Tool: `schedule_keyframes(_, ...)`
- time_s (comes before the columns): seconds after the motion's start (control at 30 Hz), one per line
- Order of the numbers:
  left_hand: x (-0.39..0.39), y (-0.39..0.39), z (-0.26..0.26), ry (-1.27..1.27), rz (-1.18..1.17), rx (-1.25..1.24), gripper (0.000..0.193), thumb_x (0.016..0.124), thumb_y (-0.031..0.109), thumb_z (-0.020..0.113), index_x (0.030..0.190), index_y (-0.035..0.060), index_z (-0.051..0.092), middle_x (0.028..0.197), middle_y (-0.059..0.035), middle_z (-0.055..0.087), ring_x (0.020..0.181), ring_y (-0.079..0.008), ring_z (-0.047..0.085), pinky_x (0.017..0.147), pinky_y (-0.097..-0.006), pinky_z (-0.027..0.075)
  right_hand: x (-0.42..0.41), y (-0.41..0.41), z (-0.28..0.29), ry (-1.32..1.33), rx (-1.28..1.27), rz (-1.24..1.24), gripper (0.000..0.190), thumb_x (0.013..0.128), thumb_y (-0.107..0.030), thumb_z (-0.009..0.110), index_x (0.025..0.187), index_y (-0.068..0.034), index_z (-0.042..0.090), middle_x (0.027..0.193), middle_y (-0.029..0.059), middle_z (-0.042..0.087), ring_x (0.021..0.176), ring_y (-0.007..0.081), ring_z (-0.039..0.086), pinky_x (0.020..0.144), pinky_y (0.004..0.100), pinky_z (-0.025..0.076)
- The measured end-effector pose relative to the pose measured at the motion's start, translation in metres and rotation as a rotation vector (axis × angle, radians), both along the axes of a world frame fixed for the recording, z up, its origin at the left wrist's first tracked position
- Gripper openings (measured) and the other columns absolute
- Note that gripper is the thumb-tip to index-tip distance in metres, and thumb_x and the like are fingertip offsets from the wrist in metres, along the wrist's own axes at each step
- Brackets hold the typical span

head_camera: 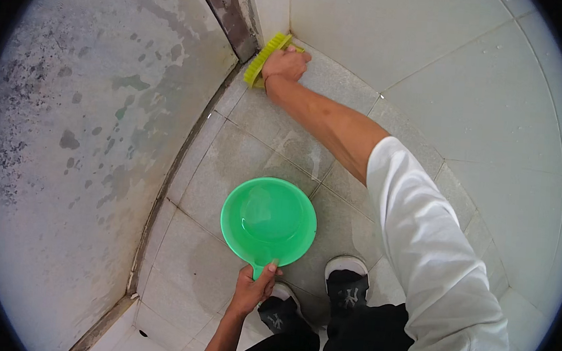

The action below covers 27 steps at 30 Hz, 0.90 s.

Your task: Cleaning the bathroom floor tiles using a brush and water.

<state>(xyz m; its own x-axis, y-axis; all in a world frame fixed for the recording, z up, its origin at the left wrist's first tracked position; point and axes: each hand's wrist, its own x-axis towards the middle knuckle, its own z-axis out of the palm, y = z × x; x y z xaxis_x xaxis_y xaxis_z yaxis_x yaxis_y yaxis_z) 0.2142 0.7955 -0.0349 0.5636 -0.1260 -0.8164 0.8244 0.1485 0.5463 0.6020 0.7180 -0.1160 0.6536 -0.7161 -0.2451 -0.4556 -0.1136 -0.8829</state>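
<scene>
My right hand (285, 64) grips a yellow-green scrub brush (264, 63) by its handle, up in the corner where the wall meets the door frame. The brush is turned on its side, its bristles facing left towards the foot of the frame; whether they touch it I cannot tell. Lower down, my left hand (254, 287) holds the short handle of a green plastic dipper (269, 221), thumb on top. A little clear water appears to lie in the dipper's bottom. It is held above the tiled floor, in front of my feet.
Grey floor tiles (244, 148) show damp patches. To the left stands a stained, spotted door panel (133, 116) with a worn frame (231, 15). Pale wall tiles (444, 79) rise on the right. My sandalled feet (347, 278) are near the bottom.
</scene>
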Motion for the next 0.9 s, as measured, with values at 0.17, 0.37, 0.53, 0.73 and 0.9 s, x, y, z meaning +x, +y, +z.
schedule_keyframes(0.17, 0.002, -0.001, 0.000, -0.011, 0.019, 0.010, 0.039, 0.095, 0.035, 0.054, 0.086, -0.0028, 0.056, 0.050, 0.0014, 0.039, 0.038, -0.0064, 0.034, 0.035, -0.0227, 0.025, 0.001, -0.002, -0.005, 0.064, 0.038, 0.004, 0.031, 0.091, -0.017, 0.049, 0.104, 0.008, 0.037, 0.089, 0.0300, 0.062, 0.085, 0.0416, 0.063, 0.076, 0.0434, 0.051)
schedule_keyframes(0.37, -0.002, 0.004, 0.004, 0.030, 0.001, 0.009, 0.038, 0.095, 0.035, 0.054, 0.085, -0.0012, 0.058, 0.051, 0.0024, 0.041, 0.040, -0.0050, 0.036, 0.036, -0.0211, 0.028, 0.015, -0.010, 0.005, 0.011, 0.033, 0.037, 0.032, 0.091, -0.018, 0.050, 0.104, 0.009, 0.038, 0.088, 0.0296, 0.062, 0.084, 0.0408, 0.063, 0.076, 0.0451, 0.050)
schedule_keyframes(0.53, 0.002, -0.002, 0.002, 0.021, -0.040, 0.018, 0.038, 0.095, 0.036, 0.054, 0.086, -0.0011, 0.058, 0.050, 0.0021, 0.041, 0.039, -0.0053, 0.036, 0.036, -0.0214, 0.028, 0.025, -0.013, -0.012, 0.025, -0.039, 0.015, 0.030, 0.090, -0.016, 0.050, 0.106, 0.007, 0.038, 0.088, 0.0294, 0.061, 0.089, 0.0400, 0.062, 0.079, 0.0440, 0.049)
schedule_keyframes(0.73, 0.000, -0.004, 0.002, -0.022, 0.000, 0.028, 0.035, 0.095, 0.035, 0.054, 0.087, 0.0008, 0.055, 0.051, 0.0028, 0.042, 0.039, -0.0045, 0.036, 0.035, -0.0215, 0.028, -0.011, -0.023, -0.006, 0.081, -0.018, 0.211, 0.033, 0.089, -0.020, 0.051, 0.105, 0.009, 0.046, 0.097, 0.0293, 0.061, 0.096, 0.0395, 0.061, 0.081, 0.0443, 0.048)
schedule_keyframes(0.9, -0.003, -0.008, 0.010, -0.097, 0.033, 0.091, 0.034, 0.095, 0.037, 0.053, 0.093, 0.0035, 0.050, 0.053, 0.0033, 0.040, 0.040, -0.0046, 0.034, 0.036, -0.0215, 0.026, -0.065, -0.056, -0.018, -0.034, 0.037, 0.578, 0.033, 0.087, -0.027, 0.053, 0.091, 0.006, 0.056, 0.091, 0.0245, 0.063, 0.085, 0.0367, 0.062, 0.073, 0.0419, 0.048)
